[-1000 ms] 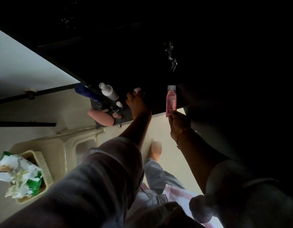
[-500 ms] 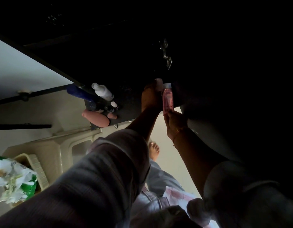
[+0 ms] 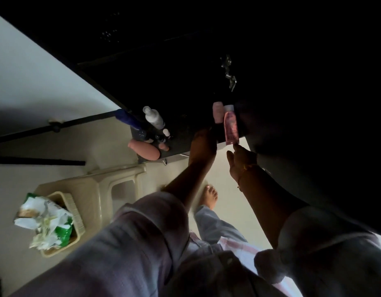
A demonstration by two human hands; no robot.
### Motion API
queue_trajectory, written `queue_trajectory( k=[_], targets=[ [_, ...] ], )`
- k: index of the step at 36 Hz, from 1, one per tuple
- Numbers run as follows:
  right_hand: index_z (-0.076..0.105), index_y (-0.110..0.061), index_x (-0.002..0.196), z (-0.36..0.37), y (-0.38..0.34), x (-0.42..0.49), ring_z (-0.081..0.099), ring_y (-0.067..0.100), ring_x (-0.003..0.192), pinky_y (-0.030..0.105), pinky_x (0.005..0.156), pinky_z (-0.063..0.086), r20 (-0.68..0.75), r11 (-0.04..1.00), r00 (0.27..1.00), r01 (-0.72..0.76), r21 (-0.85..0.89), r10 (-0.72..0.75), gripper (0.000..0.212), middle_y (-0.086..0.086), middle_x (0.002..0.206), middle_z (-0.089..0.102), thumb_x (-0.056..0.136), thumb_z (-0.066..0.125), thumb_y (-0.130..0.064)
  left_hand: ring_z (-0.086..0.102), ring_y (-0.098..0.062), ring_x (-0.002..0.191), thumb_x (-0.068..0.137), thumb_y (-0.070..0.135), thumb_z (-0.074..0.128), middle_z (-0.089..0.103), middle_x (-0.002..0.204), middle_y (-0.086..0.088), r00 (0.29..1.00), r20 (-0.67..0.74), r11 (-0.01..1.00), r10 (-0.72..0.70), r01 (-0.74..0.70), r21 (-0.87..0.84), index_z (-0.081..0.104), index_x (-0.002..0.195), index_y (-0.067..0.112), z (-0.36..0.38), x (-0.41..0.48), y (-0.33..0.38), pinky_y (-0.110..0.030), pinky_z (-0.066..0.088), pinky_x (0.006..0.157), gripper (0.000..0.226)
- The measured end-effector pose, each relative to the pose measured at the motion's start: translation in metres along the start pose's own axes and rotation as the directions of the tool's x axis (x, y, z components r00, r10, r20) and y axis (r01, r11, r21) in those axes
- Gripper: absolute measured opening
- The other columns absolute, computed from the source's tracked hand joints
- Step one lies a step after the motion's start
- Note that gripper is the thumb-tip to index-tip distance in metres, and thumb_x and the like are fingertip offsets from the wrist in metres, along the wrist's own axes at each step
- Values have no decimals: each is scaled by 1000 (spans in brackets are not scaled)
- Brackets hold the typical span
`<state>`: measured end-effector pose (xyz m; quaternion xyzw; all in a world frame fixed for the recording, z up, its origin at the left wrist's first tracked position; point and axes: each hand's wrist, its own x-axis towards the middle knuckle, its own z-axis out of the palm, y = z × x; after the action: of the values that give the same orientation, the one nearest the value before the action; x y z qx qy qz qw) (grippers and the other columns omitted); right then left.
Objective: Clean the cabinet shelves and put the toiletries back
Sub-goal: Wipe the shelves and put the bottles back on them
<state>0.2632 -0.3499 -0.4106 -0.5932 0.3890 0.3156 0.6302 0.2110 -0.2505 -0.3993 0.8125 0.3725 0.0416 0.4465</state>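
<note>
I have one view: a wide-angle camera worn on the person's head. It faces forward and steeply down, past both arms to the floor (image 3: 226, 185), where a bare foot (image 3: 210, 195) shows near centre. The frame is tilted, so the dark cabinet shelf (image 3: 181, 142) runs aslant across the upper half.

Range is close. The left sleeve (image 3: 131, 243) fills the lower foreground, blurred. The left hand (image 3: 203, 144) and right hand (image 3: 239, 159) sit just above centre, and the right hand pinches the pink bottle (image 3: 230, 127). The stool (image 3: 89, 189) and basket (image 3: 77, 215) lie at lower left. The upper right is too dark to read.
</note>
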Motion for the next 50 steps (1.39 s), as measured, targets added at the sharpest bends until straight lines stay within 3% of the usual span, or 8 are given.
queue_trajectory(
  k=[3,6,11,15,20,31,42,50],
  targets=[
    [60,-3,96,3,5,-21,58,10,74,28,92,52,10,998,999,-47,-49,48,10,2,81,58,96,59,-13,62,-24,112,93,13,57,64,124,-10,1000,-8,1000,17,-17,-4,56,130,10,-12,-20,-12,-40,52,94,37],
    [54,5,121,10,16,-31,56,11,76,31,86,53,133,944,990,89,-319,-48,29,12,100,57,99,50,-13,60,-23,112,90,15,63,63,121,-9,998,-56,999,29,-28,21,58,125,11,-34,-38,-23,-37,51,94,35],
    [69,-19,103,39,29,-57,65,24,97,40,92,53,435,515,817,576,-635,-379,22,7,102,70,88,60,-31,58,-25,94,87,6,61,57,105,-11,952,-304,1000,-24,28,8,58,101,8,-73,-59,-42,-36,49,85,14],
    [62,-9,118,70,30,-72,63,22,103,29,88,50,649,336,657,753,-565,-382,29,9,113,66,90,65,-16,55,-25,90,92,12,60,54,110,-22,897,-414,988,-153,136,-72,56,97,0,-93,-57,-53,-19,39,76,14],
    [57,-16,129,103,32,-67,60,29,112,45,93,52,781,95,516,849,-519,-351,43,11,129,56,88,66,-18,55,-18,86,92,20,62,46,126,-26,885,-402,970,-234,186,-154,56,100,4,-103,-45,-61,-33,51,83,19],
    [69,-9,106,127,35,-55,60,30,103,39,89,50,842,-147,439,854,-500,-313,21,14,115,61,87,63,-15,59,-14,84,85,12,62,61,100,-1,913,-304,961,-274,252,-112,64,89,12,-103,-31,-63,-17,38,67,4],
    [62,-10,94,100,17,-44,65,29,82,34,69,53,759,-94,444,833,-546,-476,17,11,84,67,86,62,-25,59,-12,82,86,12,61,65,90,1,961,-238,990,-138,126,-67,65,89,11,-92,-25,-64,-4,37,67,5],
    [61,-13,98,42,-20,-21,66,23,82,27,72,52,542,34,572,707,-707,-615,23,3,90,70,79,68,-24,66,-14,88,87,17,57,71,89,0,989,-144,999,-35,31,-31,64,89,18,-63,6,-34,-35,55,77,8]
  ],
)
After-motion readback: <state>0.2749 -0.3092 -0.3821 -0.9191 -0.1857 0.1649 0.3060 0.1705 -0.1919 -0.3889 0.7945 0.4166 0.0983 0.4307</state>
